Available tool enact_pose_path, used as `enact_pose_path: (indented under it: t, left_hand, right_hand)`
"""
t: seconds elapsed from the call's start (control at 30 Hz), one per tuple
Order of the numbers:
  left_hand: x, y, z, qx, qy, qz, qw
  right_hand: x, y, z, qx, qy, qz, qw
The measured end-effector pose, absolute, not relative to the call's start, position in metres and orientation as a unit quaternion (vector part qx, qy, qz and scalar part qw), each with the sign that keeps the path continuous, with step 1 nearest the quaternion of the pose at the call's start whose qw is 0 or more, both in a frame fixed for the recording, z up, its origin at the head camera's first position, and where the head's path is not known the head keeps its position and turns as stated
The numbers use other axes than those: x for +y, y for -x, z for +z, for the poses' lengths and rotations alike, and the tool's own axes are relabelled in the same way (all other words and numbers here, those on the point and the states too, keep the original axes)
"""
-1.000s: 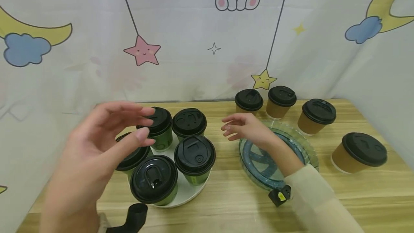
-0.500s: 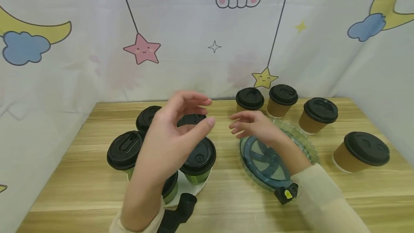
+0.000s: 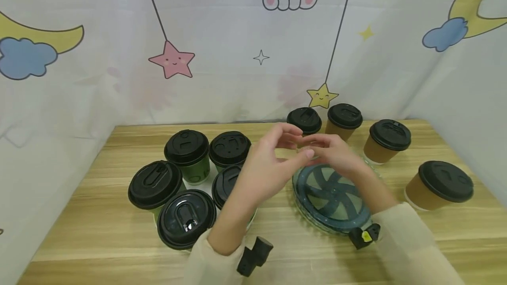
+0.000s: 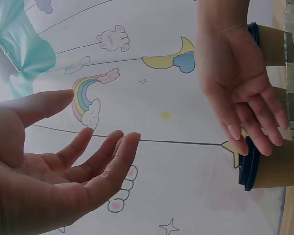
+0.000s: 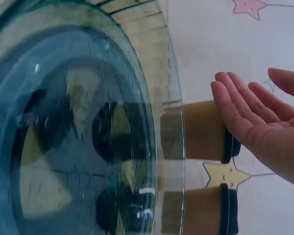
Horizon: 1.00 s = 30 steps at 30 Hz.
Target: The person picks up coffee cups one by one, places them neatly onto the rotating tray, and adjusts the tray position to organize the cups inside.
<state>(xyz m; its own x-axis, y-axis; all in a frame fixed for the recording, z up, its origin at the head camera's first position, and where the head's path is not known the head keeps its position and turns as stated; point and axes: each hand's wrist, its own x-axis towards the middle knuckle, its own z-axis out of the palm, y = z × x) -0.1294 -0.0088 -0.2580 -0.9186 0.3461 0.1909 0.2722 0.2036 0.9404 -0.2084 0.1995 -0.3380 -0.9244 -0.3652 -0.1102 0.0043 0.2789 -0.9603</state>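
Both bare hands hover above the round clear blue-green dish (image 3: 332, 197), which has a dark blue spoked pattern. My left hand (image 3: 273, 162) holds nothing, its fingers gently curved and the thumb apart. My right hand (image 3: 336, 153) is also bare of any object, fingers relaxed and pointing left. In the head view the two hands' fingertips overlap. The left wrist view has my left hand (image 4: 63, 171) near and my right hand (image 4: 240, 83) farther off, apart from each other. Above the dish rim in the right wrist view, my right hand (image 5: 264, 122) overlaps a brown paper cup (image 5: 201, 132).
Several green paper cups (image 3: 196, 170) with black lids stand close together on a white plate (image 3: 206, 184) at the left. Several brown cups (image 3: 428, 192) with black lids curve round the dish's back and right. A printed cloth (image 3: 222, 91) hangs behind the wooden table (image 3: 99, 232).
My left hand has swung right, from over the green cups to beside my right hand above the dish. The right hand has shifted slightly to the right. The cups have stayed put.
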Motion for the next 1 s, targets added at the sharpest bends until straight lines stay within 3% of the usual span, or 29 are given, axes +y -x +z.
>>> enact_pose_path:
  t: [0.27,0.47,0.67,1.0]
  left_hand:
    - [0.014,0.139,-0.286,0.772,-0.201,0.596,0.092]
    - [0.028,0.145,-0.313,0.794,-0.179,0.571,0.109]
    - [0.035,0.152,-0.332,0.808,-0.145,0.563,0.093]
    - [0.045,0.164,-0.367,0.817,-0.105,0.567,0.026]
  right_hand:
    - [0.230,0.204,-0.337,0.794,0.092,-0.584,0.144]
    - [0.249,0.202,-0.340,0.795,0.089,-0.586,0.129]
    - [0.264,0.199,-0.344,0.800,0.080,-0.582,0.124]
    - [0.274,0.196,-0.349,0.802,0.070,-0.580,0.127]
